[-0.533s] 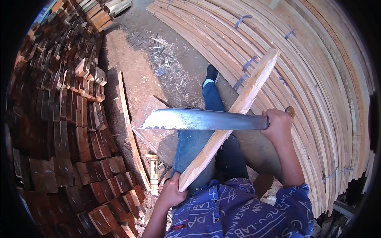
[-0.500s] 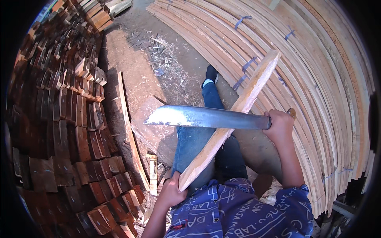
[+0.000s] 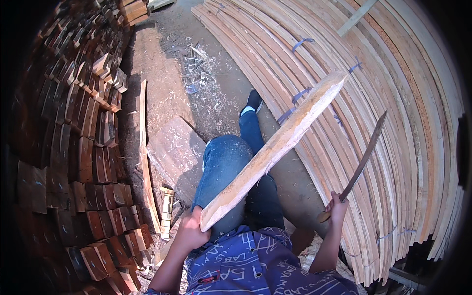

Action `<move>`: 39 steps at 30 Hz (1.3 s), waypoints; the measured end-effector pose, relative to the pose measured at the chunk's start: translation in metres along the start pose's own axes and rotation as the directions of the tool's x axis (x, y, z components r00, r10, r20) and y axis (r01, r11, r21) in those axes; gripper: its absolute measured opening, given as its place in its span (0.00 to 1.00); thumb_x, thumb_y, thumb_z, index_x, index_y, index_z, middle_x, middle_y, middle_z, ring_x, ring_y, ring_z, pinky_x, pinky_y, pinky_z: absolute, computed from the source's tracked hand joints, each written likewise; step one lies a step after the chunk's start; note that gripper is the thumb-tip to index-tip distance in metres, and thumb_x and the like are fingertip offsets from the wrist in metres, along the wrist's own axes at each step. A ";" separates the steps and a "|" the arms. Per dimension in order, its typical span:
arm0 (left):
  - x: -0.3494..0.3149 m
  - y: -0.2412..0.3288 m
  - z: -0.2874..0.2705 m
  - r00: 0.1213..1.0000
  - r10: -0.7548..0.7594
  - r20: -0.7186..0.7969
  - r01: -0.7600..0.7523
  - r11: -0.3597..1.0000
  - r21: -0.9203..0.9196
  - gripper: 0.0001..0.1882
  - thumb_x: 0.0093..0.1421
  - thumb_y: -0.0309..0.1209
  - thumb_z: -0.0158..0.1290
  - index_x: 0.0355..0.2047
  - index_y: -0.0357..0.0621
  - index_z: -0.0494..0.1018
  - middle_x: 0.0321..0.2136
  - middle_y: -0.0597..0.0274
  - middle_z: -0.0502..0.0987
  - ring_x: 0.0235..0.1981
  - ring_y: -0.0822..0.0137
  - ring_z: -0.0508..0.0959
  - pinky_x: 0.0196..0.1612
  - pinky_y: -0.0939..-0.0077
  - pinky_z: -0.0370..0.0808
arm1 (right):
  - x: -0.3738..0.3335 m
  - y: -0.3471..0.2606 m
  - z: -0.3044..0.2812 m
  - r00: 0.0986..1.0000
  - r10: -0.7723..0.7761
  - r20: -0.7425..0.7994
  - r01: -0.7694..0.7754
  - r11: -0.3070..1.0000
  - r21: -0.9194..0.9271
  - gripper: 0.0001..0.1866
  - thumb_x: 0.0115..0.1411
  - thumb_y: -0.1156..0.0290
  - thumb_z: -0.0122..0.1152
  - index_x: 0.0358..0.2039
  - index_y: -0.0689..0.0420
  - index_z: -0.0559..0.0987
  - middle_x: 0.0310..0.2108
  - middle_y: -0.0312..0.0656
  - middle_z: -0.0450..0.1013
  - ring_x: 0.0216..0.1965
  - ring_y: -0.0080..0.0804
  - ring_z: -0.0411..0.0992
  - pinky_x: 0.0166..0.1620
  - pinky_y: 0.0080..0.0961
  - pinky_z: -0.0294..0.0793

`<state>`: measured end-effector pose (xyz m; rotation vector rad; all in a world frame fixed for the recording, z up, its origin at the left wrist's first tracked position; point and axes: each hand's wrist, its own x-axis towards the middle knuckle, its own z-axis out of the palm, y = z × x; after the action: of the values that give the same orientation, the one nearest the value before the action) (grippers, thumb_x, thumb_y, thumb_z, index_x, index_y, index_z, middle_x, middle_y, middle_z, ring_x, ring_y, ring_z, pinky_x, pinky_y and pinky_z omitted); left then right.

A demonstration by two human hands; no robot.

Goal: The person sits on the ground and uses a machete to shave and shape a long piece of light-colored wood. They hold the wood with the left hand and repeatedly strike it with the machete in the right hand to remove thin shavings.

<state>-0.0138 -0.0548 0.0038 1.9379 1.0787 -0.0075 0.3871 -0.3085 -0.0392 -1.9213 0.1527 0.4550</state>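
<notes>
My left hand (image 3: 192,233) grips the near end of a long, rough-hewn piece of wood (image 3: 275,150), which slants up and away to the right across my legs. Its far end is cut to a taper, and pale fibres fray along its lower edge. Off to the right, my right hand (image 3: 338,207) is closed round the wooden handle of a machete (image 3: 366,155). The blade points up and away, seen nearly edge-on, apart from the wood. Part of the handle is hidden in my fist.
Bundled long boards (image 3: 319,59) tied with blue strips fill the right side. Stacked dark timber blocks (image 3: 93,172) line the left. A narrow wood strip (image 3: 143,157), a flat slab (image 3: 177,147), a yellowish bamboo-like piece (image 3: 167,214) and wood chips (image 3: 201,69) lie on the ground.
My right hand has swung the machete away from across the wood, out to the right, turning its blade upward. The wood's near end has shifted left with my left hand.
</notes>
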 end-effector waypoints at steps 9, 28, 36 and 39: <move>-0.008 0.019 0.026 0.956 -0.051 -0.288 0.095 0.985 0.141 0.19 0.45 0.30 0.59 0.36 0.36 0.66 0.28 0.38 0.77 0.32 0.39 0.79 0.37 0.50 0.76 | -0.052 -0.044 0.105 0.888 0.120 0.444 -0.265 0.923 0.279 0.18 0.62 0.63 0.56 0.17 0.48 0.62 0.10 0.31 0.56 0.09 0.23 0.56 0.15 0.24 0.57; -0.021 0.012 0.004 0.987 -0.105 -0.120 0.126 0.975 0.182 0.38 0.37 0.49 0.73 0.43 0.43 0.68 0.28 0.48 0.80 0.31 0.49 0.83 0.36 0.62 0.79 | -0.111 -0.052 0.082 0.695 0.109 0.711 -0.196 0.980 0.042 0.12 0.58 0.76 0.61 0.24 0.54 0.65 0.12 0.33 0.60 0.10 0.22 0.61 0.16 0.23 0.62; -0.008 -0.003 0.024 0.983 -0.012 -0.183 0.039 0.988 0.146 0.34 0.38 0.52 0.70 0.35 0.43 0.67 0.28 0.47 0.78 0.31 0.47 0.80 0.35 0.57 0.77 | -0.112 -0.043 0.109 0.652 -0.008 0.758 0.210 0.963 -0.170 0.16 0.57 0.70 0.67 0.18 0.57 0.70 0.11 0.34 0.65 0.14 0.23 0.67 0.19 0.24 0.65; -0.003 -0.003 0.021 0.988 -0.008 -0.151 0.025 0.994 0.110 0.33 0.39 0.52 0.69 0.34 0.42 0.66 0.30 0.46 0.77 0.33 0.46 0.80 0.36 0.57 0.77 | -0.119 -0.048 0.130 0.632 -0.209 0.746 0.577 0.769 -0.274 0.13 0.53 0.69 0.67 0.18 0.59 0.72 0.13 0.42 0.69 0.17 0.37 0.73 0.23 0.29 0.70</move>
<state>-0.0097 -0.0713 -0.0096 2.0564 1.2164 0.0714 0.2618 -0.1837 0.0054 -2.0505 -0.9805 0.9224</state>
